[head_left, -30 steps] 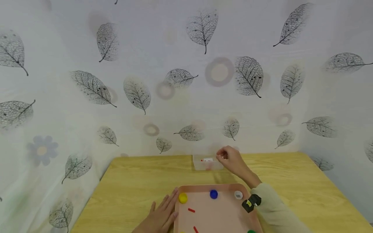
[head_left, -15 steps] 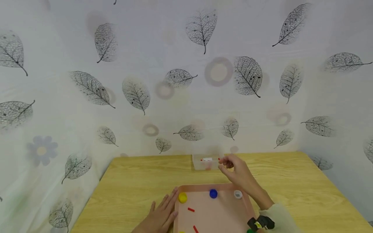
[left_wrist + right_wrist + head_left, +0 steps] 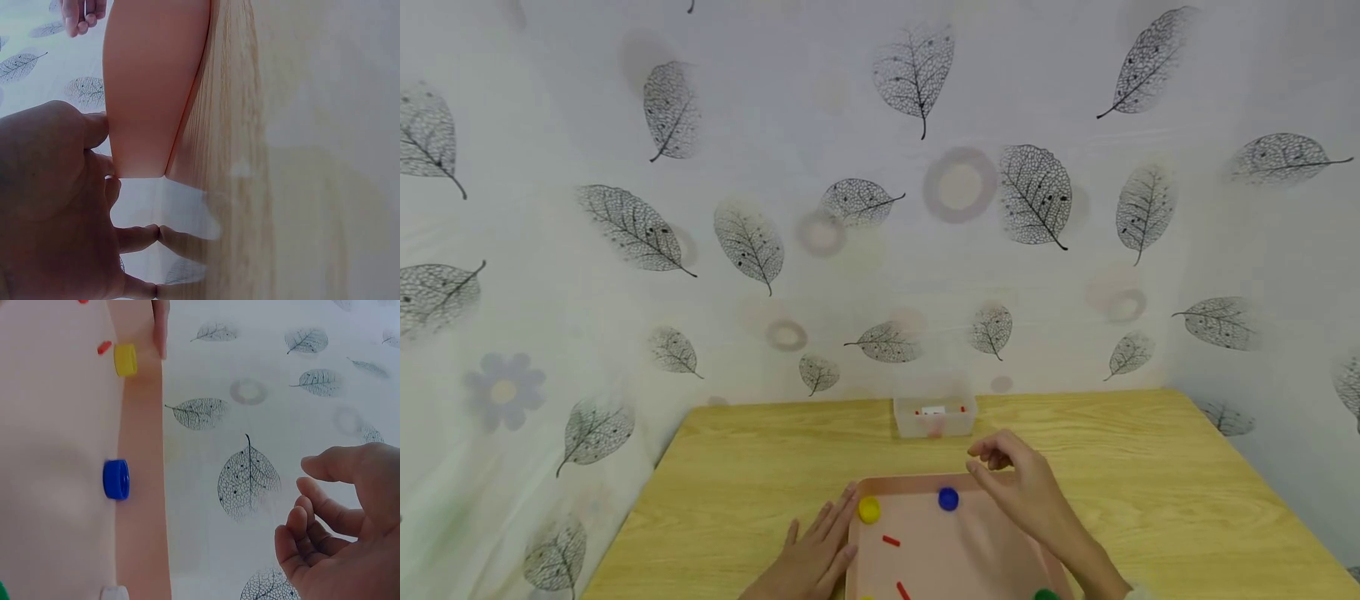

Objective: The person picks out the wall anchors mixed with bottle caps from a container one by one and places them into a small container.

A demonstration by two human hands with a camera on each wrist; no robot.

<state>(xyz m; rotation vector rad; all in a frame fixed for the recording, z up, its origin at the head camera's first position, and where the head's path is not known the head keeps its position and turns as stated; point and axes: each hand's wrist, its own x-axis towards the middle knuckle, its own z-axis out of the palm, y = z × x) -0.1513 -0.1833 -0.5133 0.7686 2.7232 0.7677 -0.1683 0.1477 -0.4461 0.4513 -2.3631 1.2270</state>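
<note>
My left hand (image 3: 812, 554) lies on the table with its fingers extended, touching the left side of the pink tray (image 3: 902, 483). Above the tray's far right corner hovers my right hand (image 3: 1022, 487), its fingers loosely bent; the right wrist view shows a gap between thumb (image 3: 331, 464) and forefinger, with nothing in it. A yellow bottle cap (image 3: 868, 510) and a blue one (image 3: 948, 499) sit along the far wall. The white cap (image 3: 115, 594) shows at the bottom of the right wrist view, hidden by the hand in the head view. Two short red sticks (image 3: 891, 541) lie toward the left.
Behind the tray, near the table's back edge, stands a translucent plastic box (image 3: 934, 427) with small red and white pieces inside. A green cap (image 3: 1046, 595) shows at the tray's near right. The wooden table (image 3: 760, 450) meets a leaf-patterned curtain (image 3: 820, 317).
My right hand has come back from the plastic box toward me, to above the tray's far right corner, and now covers the white cap in the head view. The left hand has stayed put.
</note>
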